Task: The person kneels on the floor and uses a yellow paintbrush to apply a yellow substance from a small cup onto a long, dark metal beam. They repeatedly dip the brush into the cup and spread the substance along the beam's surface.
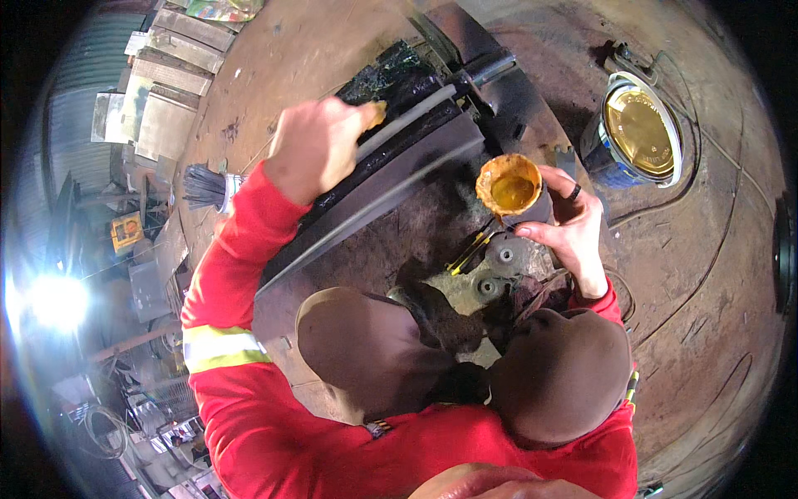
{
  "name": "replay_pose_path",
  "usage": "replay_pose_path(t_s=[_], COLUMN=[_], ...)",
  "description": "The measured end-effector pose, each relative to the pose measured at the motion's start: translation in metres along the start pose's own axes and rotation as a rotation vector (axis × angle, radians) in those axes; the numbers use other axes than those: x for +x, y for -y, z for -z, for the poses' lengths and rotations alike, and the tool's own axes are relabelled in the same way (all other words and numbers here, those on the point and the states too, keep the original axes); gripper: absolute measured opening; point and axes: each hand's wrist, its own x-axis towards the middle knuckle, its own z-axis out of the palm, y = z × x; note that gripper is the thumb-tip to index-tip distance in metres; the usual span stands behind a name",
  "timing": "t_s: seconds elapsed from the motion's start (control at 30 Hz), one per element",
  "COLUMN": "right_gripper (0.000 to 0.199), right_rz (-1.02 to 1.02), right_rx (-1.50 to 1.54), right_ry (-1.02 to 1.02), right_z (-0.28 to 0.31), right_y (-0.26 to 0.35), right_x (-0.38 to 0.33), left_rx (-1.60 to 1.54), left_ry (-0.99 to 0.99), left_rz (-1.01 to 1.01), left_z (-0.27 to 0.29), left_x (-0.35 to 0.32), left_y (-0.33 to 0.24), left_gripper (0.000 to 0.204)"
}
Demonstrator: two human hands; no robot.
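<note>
My left hand [320, 145] is closed around a small applicator with a yellowish tip [378, 112], pressed against a black-coated metal piece [399, 79]. Long grey steel bars [391, 179] run diagonally just under that hand. My right hand [575, 229] grips a small dark cup [511, 187] filled with orange-yellow liquid, its rim smeared with the same colour. A dark ring sits on one finger of that hand. Red sleeves cover both forearms, and my brown-trousered knees [374, 349] fill the lower middle.
A blue tin with a gold lid [640, 133] stands on the dirt floor at the right. Two grinding discs [499, 266] lie below the cup. A dark-bristled brush [206, 187] rests at the left. Metal plates [170, 100] are stacked at the upper left, with cables at the right.
</note>
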Motion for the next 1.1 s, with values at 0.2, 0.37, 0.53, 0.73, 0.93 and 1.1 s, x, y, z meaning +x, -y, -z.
replay_pose_path(t_s=[0.2,0.37,0.53,0.73,0.93,1.1], right_gripper=[0.072,0.071,0.071,0.071,0.072,0.072], right_rz=[-0.017,-0.033,-0.018,0.011,-0.002,-0.011], right_rx=[0.074,0.052,0.030,0.028,0.018,0.050], right_ry=[-0.029,-0.033,-0.004,-0.021,-0.027,-0.018], right_z=[0.008,0.010,0.002,0.005,0.005,0.005], right_y=[0.003,0.002,-0.002,0.000,0.000,0.002], right_x=[-0.002,0.002,0.000,0.000,-0.002,-0.002], left_rx=[-0.082,-0.168,-0.123,0.036,-0.168,-0.066], left_ry=[-0.221,-0.187,-0.114,0.076,-0.194,-0.247], left_rz=[-0.013,0.076,0.074,0.097,0.004,-0.034], left_z=[-0.001,0.009,0.003,-0.004,0.014,0.002], left_x=[0.012,-0.022,-0.031,-0.026,-0.022,0.004], left_y=[0.001,0.014,0.015,0.015,0.008,0.002], left_gripper=[0.021,0.025,0.026,0.024,0.022,0.016])
